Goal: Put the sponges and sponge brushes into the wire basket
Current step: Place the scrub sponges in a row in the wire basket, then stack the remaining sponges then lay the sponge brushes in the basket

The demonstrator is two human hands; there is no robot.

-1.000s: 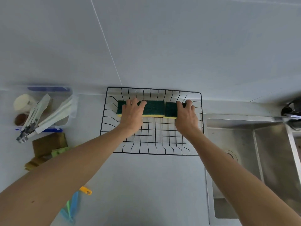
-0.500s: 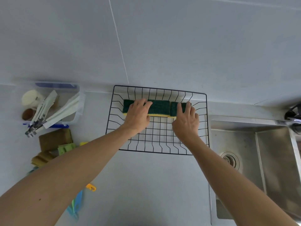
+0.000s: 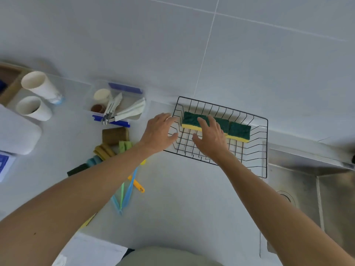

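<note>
Both hands have lifted off the green-and-yellow sponges [image 3: 216, 126] in the black wire basket [image 3: 257, 150]; left hand [image 3: 159, 132] hovers at nine o'clock, right hand [image 3: 211, 140] over the grid, fingers apart, holding nothing.

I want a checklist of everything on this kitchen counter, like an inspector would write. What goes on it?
Surface: pale grey counter with a tiled wall behind it.
Job's things: black wire basket holds green-and-yellow sponges in a row along its far side. A sponge pile and coloured brush handles lie on the counter, outside the basket.
Clutter: clear tub with white utensils, two white cups.
Grips: left hand open at the basket's left edge, holding nothing; right hand open over the basket, fingers near the left sponge, contact unclear.
Cables: nothing seen.
Surroundings: steel sink to the right of the basket.
</note>
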